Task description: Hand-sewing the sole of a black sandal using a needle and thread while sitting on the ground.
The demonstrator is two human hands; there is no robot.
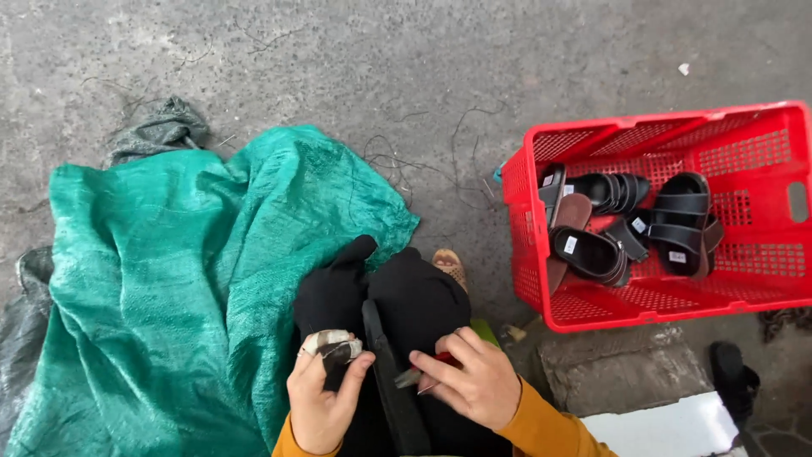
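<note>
My left hand [324,398], with tape wrapped round one finger, grips the edge of a black sandal sole [391,381] that stands on its side between my knees. My right hand [474,382] holds a small red-handled cutter [427,369] with its blade against the sole's edge. Both hands wear orange sleeves. My knees are covered in black cloth [406,296].
A red plastic crate [744,279] at the right holds several black and brown sandals [681,222]. A large green woven sack [169,279] lies at the left on the grey concrete floor. A concrete block [617,368] and a white sheet [668,427] lie at lower right.
</note>
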